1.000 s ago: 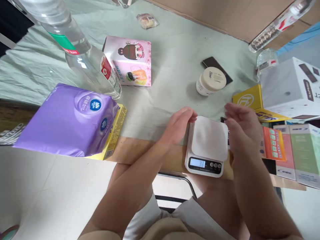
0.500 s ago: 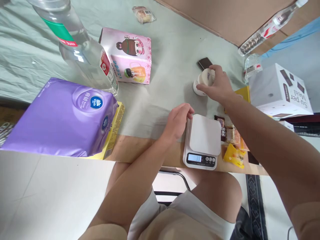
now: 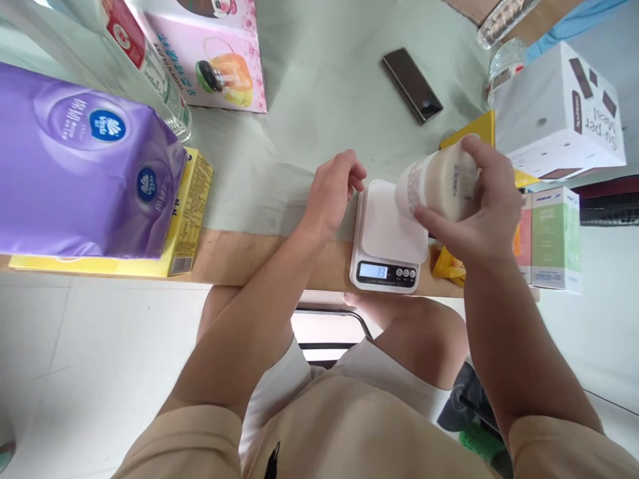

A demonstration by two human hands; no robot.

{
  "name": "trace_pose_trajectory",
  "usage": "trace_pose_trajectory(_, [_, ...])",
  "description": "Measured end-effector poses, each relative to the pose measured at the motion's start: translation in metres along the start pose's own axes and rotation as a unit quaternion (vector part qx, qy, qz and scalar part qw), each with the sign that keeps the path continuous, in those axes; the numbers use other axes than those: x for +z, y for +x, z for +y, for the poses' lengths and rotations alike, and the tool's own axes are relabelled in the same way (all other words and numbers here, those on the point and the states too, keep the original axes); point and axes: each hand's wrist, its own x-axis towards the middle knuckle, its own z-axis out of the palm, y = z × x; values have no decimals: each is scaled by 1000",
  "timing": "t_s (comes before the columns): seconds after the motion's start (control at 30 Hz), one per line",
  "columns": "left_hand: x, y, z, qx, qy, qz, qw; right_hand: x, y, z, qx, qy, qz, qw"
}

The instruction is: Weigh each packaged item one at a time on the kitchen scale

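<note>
Closest, along the near edge of the desk: a white scale, with its display lit and apparently reading 33. Just to the right of it, a yellow packet, partly hidden. A little farther, right beside the scale's far left corner, the left hand, loosely curled around nothing visible; cannot tell whether touching the scale. Opposite, over the plate's far right part, a white jar, tilted with base leftward, gripped by its lid between thumb and fingers of the right hand. Cannot tell whether touching the plate. Step in hand, by the look of it: bringing jar to scale. Next, probably, calls for tipping the jar upright, lowering it centrally, then releasing cleanly. Beyond, a purple pack at left, a pink box and a dark phone.
</note>
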Motion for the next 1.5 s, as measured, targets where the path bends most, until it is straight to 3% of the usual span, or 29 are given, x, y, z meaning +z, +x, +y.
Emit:
trace_pose_trajectory(0.13, [-1,6,-10,33,46,-19,998,1,-26,8,-107,-66,-26,992])
trace_pose_trajectory(0.2, [-3,9,-18,113,91,-18,989,2,-30,10,-120,-59,-41,990])
trace_pose_trajectory(0.33, [-5,14,-33,318,196,-38,927,4,-30,8,-118,-37,-50,991])
trace_pose_trajectory(0.43, [-4,14,-39,388,251,-94,882,5,-26,10,-101,58,-49,992])
trace_pose_trajectory(0.57, [-4,10,-47,459,281,-165,826,15,-20,26,-82,251,12,964])
trace_pose_trajectory(0.73, [-7,8,-63,477,325,-191,794,46,-24,42,-55,394,209,893])
trace_pose_trajectory(0.8, [-8,11,-66,479,320,-199,793,55,-28,41,-64,404,247,878])
trace_pose_trajectory(0.93, [-13,17,-62,508,299,-201,782,57,-32,32,-38,411,240,879])
trace_pose_trajectory(1.07, [-17,20,-56,507,310,-207,777,46,-31,18,2,472,235,850])
trace_pose_trajectory(1.17, [-18,21,-58,502,324,-206,775,39,-34,11,37,481,214,849])
trace_pose_trajectory(1.5, [-20,27,-63,485,318,-240,779,41,-46,19,16,472,190,861])
